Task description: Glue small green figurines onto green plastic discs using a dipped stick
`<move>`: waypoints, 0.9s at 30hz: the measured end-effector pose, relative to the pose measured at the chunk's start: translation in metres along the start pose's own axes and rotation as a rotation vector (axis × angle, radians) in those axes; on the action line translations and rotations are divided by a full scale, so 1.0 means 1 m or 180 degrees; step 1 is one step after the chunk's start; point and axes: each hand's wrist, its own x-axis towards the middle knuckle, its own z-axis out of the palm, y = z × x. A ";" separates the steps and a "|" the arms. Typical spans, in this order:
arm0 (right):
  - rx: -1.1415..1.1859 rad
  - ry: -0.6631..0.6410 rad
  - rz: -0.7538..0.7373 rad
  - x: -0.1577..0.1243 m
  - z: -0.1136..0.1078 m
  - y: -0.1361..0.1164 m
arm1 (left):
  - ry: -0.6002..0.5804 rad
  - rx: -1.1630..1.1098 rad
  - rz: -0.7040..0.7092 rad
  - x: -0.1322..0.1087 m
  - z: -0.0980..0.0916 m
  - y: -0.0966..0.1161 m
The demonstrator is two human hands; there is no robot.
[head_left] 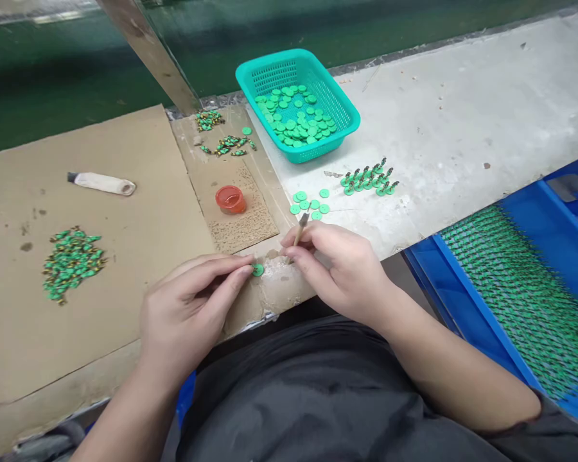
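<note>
Dark cloth of the person's shirt (308, 391) filled the near edge, with both forearms reaching out over it. Just beyond, the left hand (187, 295) had its fingers drawn narrow, pinching a small green disc (258, 270) at its rim, close to the front edge of the surface (462, 109); whether they hid anything else could not be told. Beside it, the right hand (341, 263) gripped a thin brush (300, 230) between thumb and fingers, its dark tip pointing away from the body. Off to the right and lower down, a blue tray (484, 314) held close rows of green pieces.

Farther in, on the left, a heap of green-and-gold pieces (72, 263) lay on cardboard (139, 256). Loose green discs (304, 205) were scattered past the brush, and a red cup (231, 199) stood to their left. Behind those discs, to the right, small dark figures (368, 183) rose from green bases; a pale, dark-tipped tool (102, 183) lay across the cardboard. Farthest back, a teal basket (349, 119) contained many more discs.
</note>
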 end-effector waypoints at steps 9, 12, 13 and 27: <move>-0.0054 -0.0244 -0.0033 0.001 -0.007 -0.008 | 0.0010 0.0128 0.0745 0.002 0.000 -0.007; -0.0177 -0.0413 -0.0043 0.003 -0.010 -0.011 | 0.0033 0.0170 0.0941 0.002 0.001 -0.007; -0.0244 -0.0510 -0.0035 0.004 -0.012 -0.012 | 0.0040 0.0177 0.0947 0.001 0.002 -0.007; -0.0402 -0.0606 -0.0152 0.013 -0.009 -0.009 | 0.0134 0.0171 0.0773 0.000 0.007 -0.003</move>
